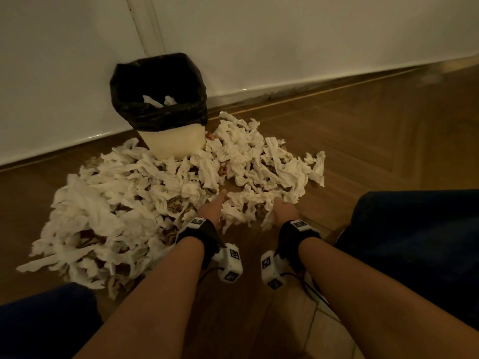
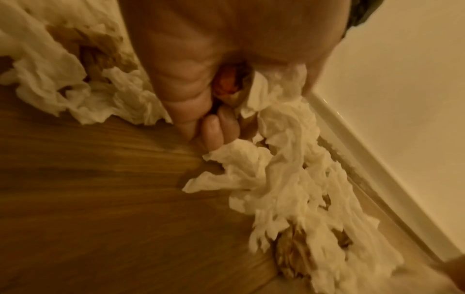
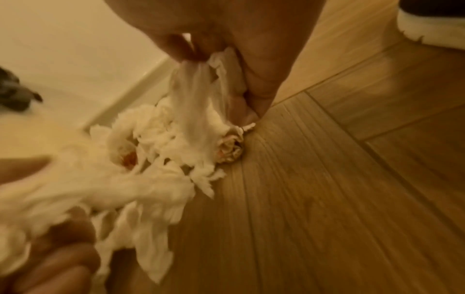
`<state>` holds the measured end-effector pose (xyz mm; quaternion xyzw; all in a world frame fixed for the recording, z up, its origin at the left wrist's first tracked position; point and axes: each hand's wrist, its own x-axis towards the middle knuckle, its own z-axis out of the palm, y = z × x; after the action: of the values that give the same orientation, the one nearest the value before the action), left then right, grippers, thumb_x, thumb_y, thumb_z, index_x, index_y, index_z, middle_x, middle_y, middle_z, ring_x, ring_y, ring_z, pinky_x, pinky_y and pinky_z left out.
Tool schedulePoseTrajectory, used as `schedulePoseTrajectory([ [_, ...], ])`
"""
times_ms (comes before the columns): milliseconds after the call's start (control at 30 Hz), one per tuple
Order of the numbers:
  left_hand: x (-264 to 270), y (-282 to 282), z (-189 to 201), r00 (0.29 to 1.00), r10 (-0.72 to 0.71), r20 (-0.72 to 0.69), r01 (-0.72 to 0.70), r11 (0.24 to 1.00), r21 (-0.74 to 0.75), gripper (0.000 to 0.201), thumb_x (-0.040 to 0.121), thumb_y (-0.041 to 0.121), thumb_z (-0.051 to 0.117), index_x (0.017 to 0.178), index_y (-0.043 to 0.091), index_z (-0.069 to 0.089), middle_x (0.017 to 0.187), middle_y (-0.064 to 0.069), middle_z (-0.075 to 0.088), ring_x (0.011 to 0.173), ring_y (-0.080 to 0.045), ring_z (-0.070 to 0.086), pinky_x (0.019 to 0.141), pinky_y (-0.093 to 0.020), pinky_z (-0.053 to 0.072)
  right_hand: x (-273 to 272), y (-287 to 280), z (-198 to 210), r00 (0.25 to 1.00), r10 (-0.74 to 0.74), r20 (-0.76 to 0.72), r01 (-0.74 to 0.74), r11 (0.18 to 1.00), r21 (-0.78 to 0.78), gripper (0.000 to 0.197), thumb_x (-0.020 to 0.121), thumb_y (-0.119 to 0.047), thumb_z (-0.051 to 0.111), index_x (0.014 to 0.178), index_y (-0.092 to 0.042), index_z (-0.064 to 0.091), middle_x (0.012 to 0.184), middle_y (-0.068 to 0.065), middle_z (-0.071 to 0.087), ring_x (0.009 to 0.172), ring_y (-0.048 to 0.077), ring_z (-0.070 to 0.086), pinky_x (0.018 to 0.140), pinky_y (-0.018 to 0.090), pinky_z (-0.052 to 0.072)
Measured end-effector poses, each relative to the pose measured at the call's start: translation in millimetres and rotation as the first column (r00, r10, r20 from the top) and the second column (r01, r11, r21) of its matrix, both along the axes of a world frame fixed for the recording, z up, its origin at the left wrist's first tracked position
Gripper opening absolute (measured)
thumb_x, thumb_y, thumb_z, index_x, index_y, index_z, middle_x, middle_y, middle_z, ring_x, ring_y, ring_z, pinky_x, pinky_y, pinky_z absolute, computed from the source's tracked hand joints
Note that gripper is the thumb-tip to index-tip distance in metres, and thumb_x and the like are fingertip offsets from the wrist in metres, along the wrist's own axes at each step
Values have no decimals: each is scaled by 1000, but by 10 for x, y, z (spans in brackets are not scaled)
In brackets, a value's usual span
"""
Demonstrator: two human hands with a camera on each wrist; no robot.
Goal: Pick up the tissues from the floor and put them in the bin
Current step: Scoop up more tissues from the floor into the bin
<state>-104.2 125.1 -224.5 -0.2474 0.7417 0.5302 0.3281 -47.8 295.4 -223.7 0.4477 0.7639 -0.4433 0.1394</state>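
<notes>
Left hand: fingers curled round a wad of tissues, thumb extended toward 12 o'clock. Right hand: fingers closed on a hanging strip of the same clump, at its 3 o'clock edge. Hands near each other, clump bracketed between them, left at 9 o'clock, right at 3 o'clock.

Clump: near edge of pile, at floor level; contact with boards not confirmable from head view. Long axis of clump roughly 9-to-3, across both palms.

Pile: spread from 9 o'clock through 1 o'clock of the hands, ringing the bin's base; bulk at 10 o'clock.

Bin: at 11 o'clock from the hands, beyond the pile, against the wall. Black liner folded over rim; a few tissues visible inside. Left hand nearer the bin.

Governing relation for next move, as judged: lift needed above rim height, then travel toward 11 o'clock across the pile. Trailing strips likely to shed on the way.

View differences:
- Left wrist view: fingers tucked under the wad, something red inside the grip, brown crumpled paper among the white. Not resolved in head view.
- Right wrist view: strip pinched against palm, blurred; small crumpled ball at the fingertips.
- Head view only: bin, pile extent, both forearms.
</notes>
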Motion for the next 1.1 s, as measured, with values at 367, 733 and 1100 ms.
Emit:
schedulePoseTrajectory([
  [367, 48, -279, 104, 989, 20, 149, -51, 978, 205, 40, 98, 8, 43, 136, -5, 37, 119, -22, 53, 86, -28, 61, 59, -16, 53, 70, -135, 88, 994, -68, -91, 40, 958, -285, 34, 96, -8, 45, 129, 1, 47, 77, 7, 55, 57, 16, 49, 51, 26, 43],
  [733, 66, -435, 244, 989, 30, 146, -87, 913, 398, 21, 92, 48, 48, 87, 28, 51, 49, 2, 20, 37, -9, 23, 47, -22, 18, 68, -295, 212, 998, -61, -20, 41, 851, -523, 58, 95, -60, 27, 86, -15, 62, 56, -2, 24, 44, 11, 18, 43, 20, 17],
  [1100, 67, -542, 231, 978, 139, 153, -197, 848, 491, 35, 100, -3, 27, 129, 1, 45, 126, -18, 47, 107, -33, 56, 85, -27, 52, 26, -435, 101, 999, -52, 2, 47, 877, -477, 21, 93, -7, 53, 74, -16, 49, 76, 3, 50, 65, 15, 50, 59, 26, 46],
])
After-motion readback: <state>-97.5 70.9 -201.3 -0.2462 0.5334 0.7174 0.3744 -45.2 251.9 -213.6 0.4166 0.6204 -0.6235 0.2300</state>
